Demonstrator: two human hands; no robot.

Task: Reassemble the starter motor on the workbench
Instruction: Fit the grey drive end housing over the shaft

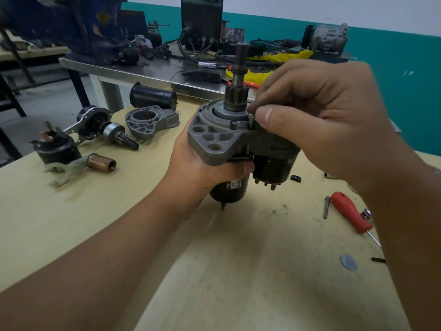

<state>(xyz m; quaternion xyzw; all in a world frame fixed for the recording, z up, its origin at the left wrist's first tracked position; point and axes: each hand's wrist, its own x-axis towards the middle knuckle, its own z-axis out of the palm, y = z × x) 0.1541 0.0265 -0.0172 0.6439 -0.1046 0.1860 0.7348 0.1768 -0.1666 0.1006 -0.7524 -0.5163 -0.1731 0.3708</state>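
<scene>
The starter motor [216, 137] is held upright over the yellow workbench [119, 211], its grey nose housing and pinion shaft pointing up. My left hand [195, 168] grips its black body from the left and below. My right hand [307, 115] reaches over the top right of the housing. Thumb and fingertips pinch a small metal bolt [251, 117] standing in the housing flange above the solenoid [274, 168].
Loose parts of a second starter lie at the left: a grey housing [150, 121], an armature with pinion [102, 126], a black solenoid [56, 146], a bronze plunger [101, 162], a fork lever [63, 172]. A red screwdriver [350, 215], a bolt [326, 207] and a washer [348, 262] lie right.
</scene>
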